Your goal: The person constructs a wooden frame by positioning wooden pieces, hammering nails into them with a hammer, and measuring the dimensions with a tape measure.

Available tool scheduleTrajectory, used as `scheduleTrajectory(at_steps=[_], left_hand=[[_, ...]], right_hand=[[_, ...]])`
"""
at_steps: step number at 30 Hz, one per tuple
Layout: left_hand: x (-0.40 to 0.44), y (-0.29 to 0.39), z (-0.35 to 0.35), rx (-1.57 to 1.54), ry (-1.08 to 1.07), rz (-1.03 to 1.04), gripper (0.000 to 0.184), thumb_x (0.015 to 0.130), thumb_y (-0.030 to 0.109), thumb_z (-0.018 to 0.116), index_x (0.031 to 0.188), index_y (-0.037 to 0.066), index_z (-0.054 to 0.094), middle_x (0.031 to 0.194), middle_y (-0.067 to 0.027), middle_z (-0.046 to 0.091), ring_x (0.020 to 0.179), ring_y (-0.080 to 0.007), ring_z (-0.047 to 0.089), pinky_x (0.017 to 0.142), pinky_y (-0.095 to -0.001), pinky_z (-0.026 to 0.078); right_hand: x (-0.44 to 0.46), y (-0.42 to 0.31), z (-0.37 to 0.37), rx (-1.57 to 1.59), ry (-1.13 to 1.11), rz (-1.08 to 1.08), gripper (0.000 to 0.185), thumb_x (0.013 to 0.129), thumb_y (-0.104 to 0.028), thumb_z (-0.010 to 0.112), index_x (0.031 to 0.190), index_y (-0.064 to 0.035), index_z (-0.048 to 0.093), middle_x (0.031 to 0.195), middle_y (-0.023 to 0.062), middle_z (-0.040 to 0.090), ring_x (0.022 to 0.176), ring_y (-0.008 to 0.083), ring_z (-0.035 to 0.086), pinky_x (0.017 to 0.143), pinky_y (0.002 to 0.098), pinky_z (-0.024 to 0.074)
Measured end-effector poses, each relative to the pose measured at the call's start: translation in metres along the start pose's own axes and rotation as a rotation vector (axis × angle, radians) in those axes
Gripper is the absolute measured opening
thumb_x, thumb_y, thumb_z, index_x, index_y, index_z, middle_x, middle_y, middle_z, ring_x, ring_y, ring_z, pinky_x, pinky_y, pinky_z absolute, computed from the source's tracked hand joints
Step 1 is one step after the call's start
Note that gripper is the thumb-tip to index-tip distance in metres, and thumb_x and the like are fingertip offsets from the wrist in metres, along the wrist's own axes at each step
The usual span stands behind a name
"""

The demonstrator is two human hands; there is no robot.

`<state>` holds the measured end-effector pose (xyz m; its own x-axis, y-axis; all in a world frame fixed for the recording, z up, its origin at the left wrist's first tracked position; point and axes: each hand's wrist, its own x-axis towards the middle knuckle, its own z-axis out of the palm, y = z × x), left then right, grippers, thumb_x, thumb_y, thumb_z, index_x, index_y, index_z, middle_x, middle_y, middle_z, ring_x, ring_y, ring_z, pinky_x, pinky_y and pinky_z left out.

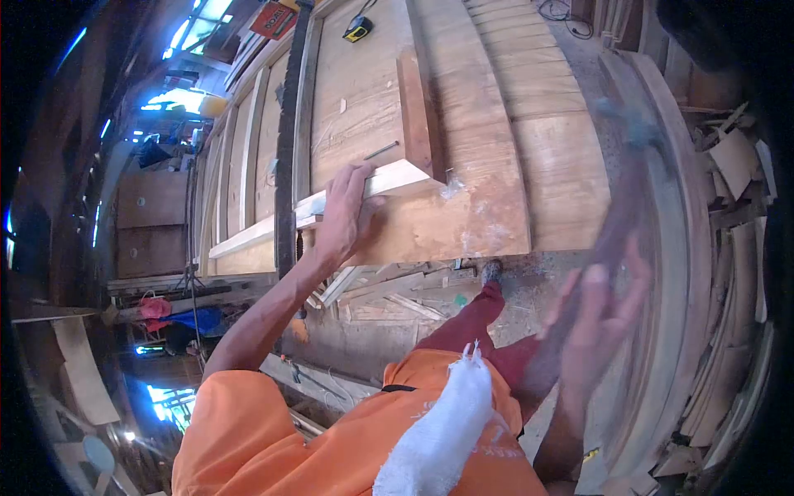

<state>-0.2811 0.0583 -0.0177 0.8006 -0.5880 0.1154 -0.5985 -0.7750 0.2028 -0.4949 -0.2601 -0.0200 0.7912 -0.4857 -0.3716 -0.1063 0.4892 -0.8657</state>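
My left hand [347,207] is wrapped over a pale wooden strip [397,177], near the front edge of the plywood bench top [488,211]. A nail [381,150] sits at the strip just beyond my fingers; whether its tip is in the wood I cannot tell. The strip's right end meets a reddish-brown wooden piece [420,124] at an angle. Off to the right, my right hand [591,310] grips the handle of a hammer [622,198]. Both are smeared by motion, and the hammer's head [630,126] points away from me, beyond the bench's right side.
A yellow and black tape measure [358,30] lies at the bench's far end. A dark bar [286,149] crosses the frame on the left. Wood offcuts [389,302] lie under the bench, and stacked boards [728,331] line the right side. A white cloth [438,422] hangs before my shirt.
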Motion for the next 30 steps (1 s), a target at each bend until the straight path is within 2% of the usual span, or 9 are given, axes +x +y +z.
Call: scheduleTrajectory(at_steps=[1,4,7,10,14,20,23,26,30], left_hand=[[0.001,0.001,-0.001,0.009,-0.003,-0.014,0.052,0.093,0.016,0.077,0.138,0.002,0.054,0.128,-0.0201,0.060,0.122,-0.0409,0.056,0.106,-0.0497,0.041],[0.002,0.003,-0.002,-0.007,0.004,0.017,0.051,0.094,0.016,0.075,0.138,0.002,0.054,0.126,-0.0200,0.060,0.120,-0.0409,0.057,0.105,-0.0493,0.041],[0.003,0.008,-0.009,-0.040,-0.032,0.006,0.049,0.095,0.014,0.073,0.139,0.002,0.054,0.126,-0.0205,0.060,0.119,-0.0412,0.056,0.105,-0.0497,0.041],[0.002,0.005,-0.005,-0.010,-0.025,-0.003,0.047,0.096,0.013,0.071,0.138,0.002,0.054,0.125,-0.0207,0.060,0.119,-0.0417,0.056,0.105,-0.0504,0.041],[0.010,0.007,-0.004,-0.027,0.025,0.059,0.048,0.094,0.008,0.071,0.139,0.001,0.055,0.123,-0.0221,0.061,0.115,-0.0452,0.058,0.102,-0.0492,0.045],[0.003,0.006,-0.003,-0.021,0.019,0.030,0.047,0.092,0.003,0.072,0.136,-0.001,0.055,0.122,-0.0244,0.060,0.114,-0.0457,0.059,0.100,-0.0482,0.047],[0.002,0.001,-0.002,-0.073,-0.024,-0.008,0.051,0.092,0.008,0.074,0.138,0.002,0.055,0.126,-0.0213,0.060,0.119,-0.0435,0.057,0.105,-0.0509,0.042],[0.001,-0.002,-0.002,-0.048,-0.010,0.026,0.051,0.091,0.007,0.074,0.138,0.002,0.055,0.126,-0.0207,0.061,0.119,-0.0431,0.058,0.104,-0.0504,0.042],[0.001,-0.004,0.001,-0.055,0.028,0.045,0.050,0.091,0.008,0.074,0.137,0.002,0.055,0.124,-0.0198,0.062,0.118,-0.0418,0.058,0.102,-0.0492,0.043]], right_hand=[[0.006,0.036,0.002,-0.347,-0.119,-0.344,0.051,0.110,-0.019,0.058,0.158,-0.0059,0.043,0.086,0.0066,0.066,0.064,0.0107,0.061,0.056,0.0279,0.0541],[-0.017,0.028,0.015,-0.305,-0.339,-0.140,0.052,0.110,-0.020,0.058,0.158,-0.0066,0.042,0.076,0.0035,0.061,0.053,0.0091,0.056,0.048,0.0226,0.0481],[-0.025,-0.005,0.016,-0.027,-0.136,0.112,0.053,0.109,-0.017,0.058,0.158,-0.0055,0.042,0.078,0.0037,0.062,0.058,0.0098,0.058,0.054,0.0243,0.0507],[-0.026,0.005,0.017,-0.055,0.130,-0.031,0.051,0.108,-0.013,0.057,0.157,-0.0024,0.044,0.088,0.0071,0.066,0.063,0.0095,0.058,0.059,0.0242,0.0518],[-0.031,0.039,0.024,-0.265,-0.288,-0.091,0.049,0.107,-0.013,0.059,0.153,-0.0004,0.048,0.119,0.0167,0.064,0.076,0.0097,0.064,0.061,0.0251,0.0538],[-0.039,0.017,0.029,0.024,0.167,0.012,0.052,0.107,-0.012,0.060,0.155,-0.0043,0.044,0.114,0.0145,0.064,0.062,0.0089,0.060,0.053,0.0258,0.0518],[-0.040,0.061,0.026,-0.290,-0.325,-0.088,0.056,0.106,-0.010,0.060,0.159,-0.0052,0.042,0.114,0.0154,0.065,0.061,0.0099,0.060,0.052,0.0264,0.0518],[-0.046,0.009,0.013,-0.043,0.056,0.038,0.060,0.106,-0.016,0.064,0.162,-0.0083,0.042,0.100,0.0131,0.068,0.056,0.0141,0.060,0.049,0.0277,0.0521],[-0.023,-0.015,-0.007,-0.051,0.562,-0.193,0.060,0.108,-0.026,0.063,0.161,-0.0102,0.041,0.090,0.0114,0.068,0.053,0.0137,0.058,0.044,0.0280,0.0497]])
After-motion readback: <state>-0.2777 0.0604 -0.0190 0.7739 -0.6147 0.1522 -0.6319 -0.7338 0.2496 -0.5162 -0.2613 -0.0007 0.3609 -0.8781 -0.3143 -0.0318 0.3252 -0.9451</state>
